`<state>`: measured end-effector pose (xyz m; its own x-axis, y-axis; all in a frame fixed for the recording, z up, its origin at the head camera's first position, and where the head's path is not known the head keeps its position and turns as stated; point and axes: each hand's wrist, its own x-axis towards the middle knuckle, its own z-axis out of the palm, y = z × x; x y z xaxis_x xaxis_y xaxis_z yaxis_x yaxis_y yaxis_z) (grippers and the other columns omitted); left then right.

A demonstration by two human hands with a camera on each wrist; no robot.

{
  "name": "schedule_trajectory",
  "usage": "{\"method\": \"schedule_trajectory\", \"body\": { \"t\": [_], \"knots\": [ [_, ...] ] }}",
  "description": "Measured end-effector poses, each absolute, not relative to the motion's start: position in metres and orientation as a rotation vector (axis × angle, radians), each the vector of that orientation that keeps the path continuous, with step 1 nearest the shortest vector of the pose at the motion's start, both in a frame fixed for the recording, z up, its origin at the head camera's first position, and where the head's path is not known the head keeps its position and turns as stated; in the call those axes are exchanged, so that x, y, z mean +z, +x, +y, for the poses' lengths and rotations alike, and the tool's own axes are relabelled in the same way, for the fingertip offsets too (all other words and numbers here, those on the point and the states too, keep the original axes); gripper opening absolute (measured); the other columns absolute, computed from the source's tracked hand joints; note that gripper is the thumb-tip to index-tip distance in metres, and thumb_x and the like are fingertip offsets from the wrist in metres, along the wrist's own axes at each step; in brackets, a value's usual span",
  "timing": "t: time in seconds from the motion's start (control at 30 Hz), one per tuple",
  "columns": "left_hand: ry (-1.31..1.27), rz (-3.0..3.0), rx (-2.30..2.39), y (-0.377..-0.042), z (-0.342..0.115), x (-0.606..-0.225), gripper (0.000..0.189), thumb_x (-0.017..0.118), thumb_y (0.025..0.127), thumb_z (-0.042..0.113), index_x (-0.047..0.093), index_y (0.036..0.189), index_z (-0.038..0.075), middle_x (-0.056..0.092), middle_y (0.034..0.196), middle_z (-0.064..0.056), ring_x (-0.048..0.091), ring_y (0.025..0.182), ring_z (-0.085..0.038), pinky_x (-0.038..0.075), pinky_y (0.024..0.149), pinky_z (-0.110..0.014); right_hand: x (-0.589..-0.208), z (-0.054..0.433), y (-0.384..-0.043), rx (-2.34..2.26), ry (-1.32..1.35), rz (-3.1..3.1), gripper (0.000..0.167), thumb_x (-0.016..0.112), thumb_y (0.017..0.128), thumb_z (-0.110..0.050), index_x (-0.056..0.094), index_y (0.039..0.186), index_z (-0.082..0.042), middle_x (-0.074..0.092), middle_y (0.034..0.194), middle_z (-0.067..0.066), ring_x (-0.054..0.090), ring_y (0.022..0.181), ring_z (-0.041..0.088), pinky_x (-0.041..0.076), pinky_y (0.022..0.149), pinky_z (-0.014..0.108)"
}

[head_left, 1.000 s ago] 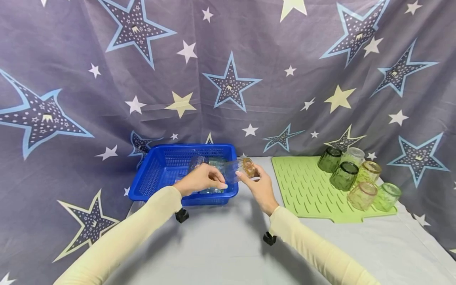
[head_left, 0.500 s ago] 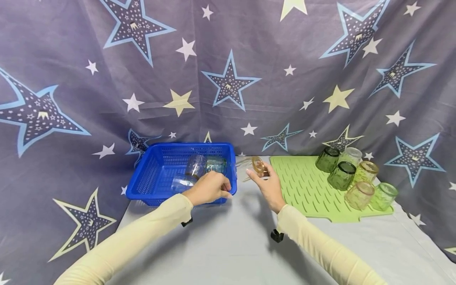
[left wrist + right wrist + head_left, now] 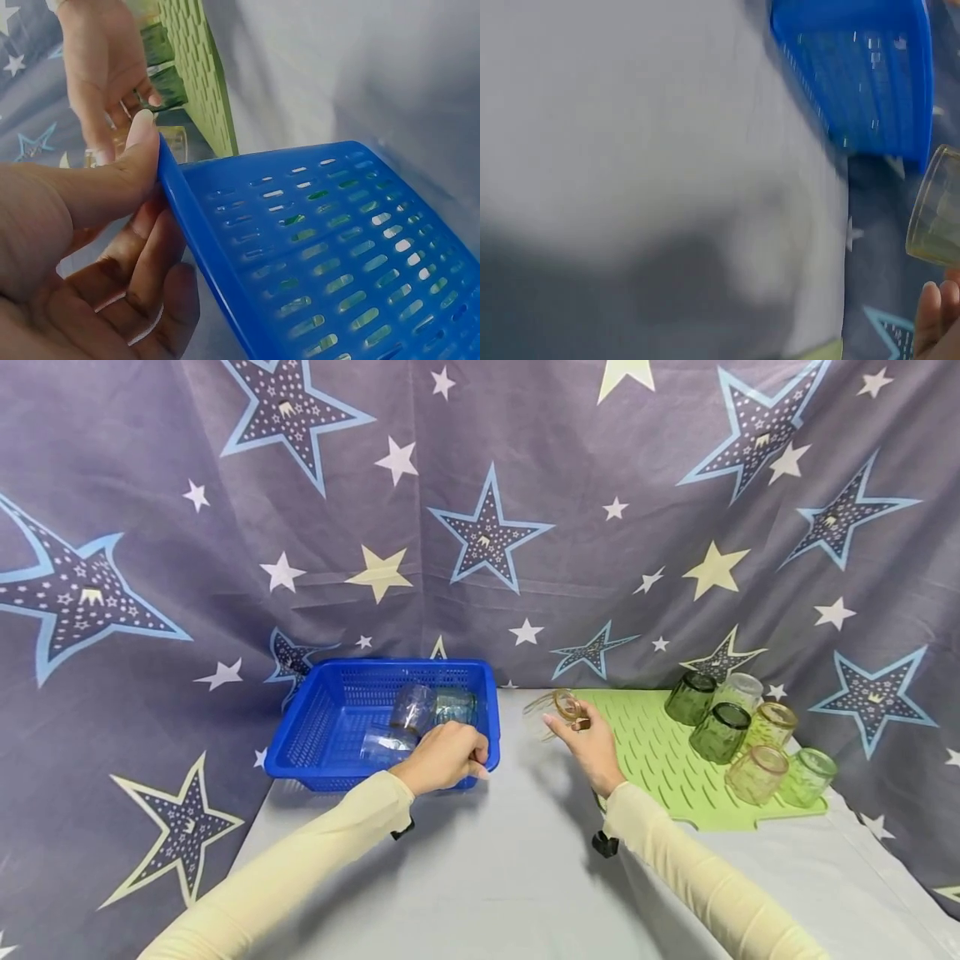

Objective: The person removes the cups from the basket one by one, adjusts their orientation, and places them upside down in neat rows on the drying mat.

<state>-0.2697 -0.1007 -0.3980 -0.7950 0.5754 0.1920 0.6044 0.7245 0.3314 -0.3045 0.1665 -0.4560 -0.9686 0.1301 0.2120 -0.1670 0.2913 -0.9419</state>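
- The right hand holds the amber-rimmed glass off the table, its grip clamped on the end with the amber ring; thumb on the near side, fingers on the far side.
- The glass lies tilted in that grip, its clear body reaching out leftward beyond the fingertips, towards the basket's right side but apart from it.
- Seen from the head, this glass hangs near the table's far edge, between the blue basket and the left edge of the green mat.
- The left hand has its grip clamped on the basket's rim at the near right corner, the thumb along the rim and the fingers curled below.
- The basket sits at the table's far left corner and holds a purplish glass, a clear glass lying on its side and a blue-green glass.
- The mat lies along the table's far edge towards the right; six coloured glasses stand grouped on its right part.
- Behind the table's far edge hangs a star-patterned curtain.
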Motion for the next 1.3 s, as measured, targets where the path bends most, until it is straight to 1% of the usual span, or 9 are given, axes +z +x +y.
{"method": "schedule_trajectory", "body": {
  "t": [0.13,0.3,0.47,0.6,0.8,0.87,1.0,1.13,1.3],
  "knots": [
    [-0.970,-2.824,-0.602,-0.268,-0.101,-0.398,0.023,0.087,0.082,0.028,0.068,0.071,0.022,0.064,0.074,0.010,0.057,0.066,-0.007,0.051,0.062,-0.029,-0.457,0.182,-0.312,1.680,0.008,-2.409,0.081,0.081,0.085,-0.054,0.051,0.146,-0.011,0.055,0.115,0.012,0.049,0.100,0.024,0.046,0.077,0.035],
    [-0.955,-2.816,-0.611,-0.265,-0.101,-0.397,0.023,0.087,0.083,0.027,0.068,0.072,0.021,0.065,0.076,0.009,0.057,0.066,-0.008,0.051,0.061,-0.029,-0.457,0.202,-0.318,1.582,0.013,-2.505,0.085,0.077,0.088,-0.055,0.046,0.150,-0.007,0.054,0.131,0.016,0.052,0.111,0.030,0.045,0.090,0.042],
    [-0.938,-2.811,-0.606,-0.265,-0.103,-0.398,0.023,0.086,0.083,0.028,0.068,0.073,0.020,0.066,0.076,0.009,0.057,0.065,-0.007,0.050,0.061,-0.029,-0.459,0.218,-0.330,1.498,-0.011,-2.526,0.082,0.077,0.090,-0.052,0.046,0.148,-0.003,0.054,0.131,0.020,0.054,0.110,0.033,0.045,0.092,0.043],
    [-0.927,-2.821,-0.608,-0.265,-0.103,-0.399,0.022,0.087,0.083,0.027,0.068,0.073,0.020,0.067,0.077,0.008,0.059,0.067,-0.008,0.051,0.060,-0.030,-0.460,0.231,-0.339,1.471,-0.038,-2.536,0.082,0.076,0.091,-0.052,0.046,0.148,-0.002,0.054,0.133,0.021,0.054,0.114,0.034,0.046,0.093,0.044],
    [-0.928,-2.837,-0.597,-0.266,-0.102,-0.400,0.022,0.087,0.083,0.028,0.068,0.073,0.022,0.067,0.078,0.009,0.058,0.067,-0.007,0.050,0.060,-0.029,-0.459,0.249,-0.347,1.372,-0.058,-2.564,0.085,0.073,0.092,-0.055,0.044,0.151,-0.001,0.054,0.138,0.023,0.056,0.115,0.038,0.047,0.094,0.051],
    [-0.927,-2.844,-0.598,-0.266,-0.102,-0.400,0.023,0.086,0.084,0.028,0.068,0.072,0.022,0.066,0.077,0.009,0.058,0.066,-0.007,0.050,0.059,-0.028,-0.460,0.254,-0.349,1.335,-0.069,-2.579,0.088,0.073,0.091,-0.057,0.043,0.152,-0.001,0.053,0.140,0.024,0.054,0.121,0.040,0.046,0.097,0.054],
    [-0.927,-2.862,-0.612,-0.264,-0.102,-0.399,0.024,0.086,0.085,0.026,0.066,0.071,0.021,0.064,0.075,0.009,0.055,0.063,-0.008,0.046,0.056,-0.027,-0.460,0.263,-0.353,1.272,-0.106,-2.608,0.091,0.071,0.091,-0.059,0.041,0.153,0.000,0.052,0.142,0.026,0.043,0.132,0.045,0.038,0.106,0.060],
    [-0.926,-2.868,-0.629,-0.263,-0.102,-0.398,0.025,0.085,0.086,0.025,0.066,0.070,0.021,0.064,0.075,0.009,0.054,0.062,-0.009,0.043,0.053,-0.026,-0.458,0.271,-0.358,1.213,-0.153,-2.631,0.091,0.071,0.092,-0.057,0.039,0.154,0.002,0.051,0.143,0.029,0.035,0.136,0.049,0.031,0.110,0.063],
    [-0.938,-2.858,-0.632,-0.265,-0.103,-0.398,0.024,0.085,0.087,0.023,0.067,0.070,0.021,0.064,0.074,0.009,0.055,0.062,-0.008,0.044,0.054,-0.026,-0.458,0.283,-0.369,1.128,-0.204,-2.660,0.092,0.071,0.093,-0.056,0.037,0.154,0.005,0.049,0.144,0.031,0.034,0.136,0.052,0.030,0.111,0.063]
  ]
}}
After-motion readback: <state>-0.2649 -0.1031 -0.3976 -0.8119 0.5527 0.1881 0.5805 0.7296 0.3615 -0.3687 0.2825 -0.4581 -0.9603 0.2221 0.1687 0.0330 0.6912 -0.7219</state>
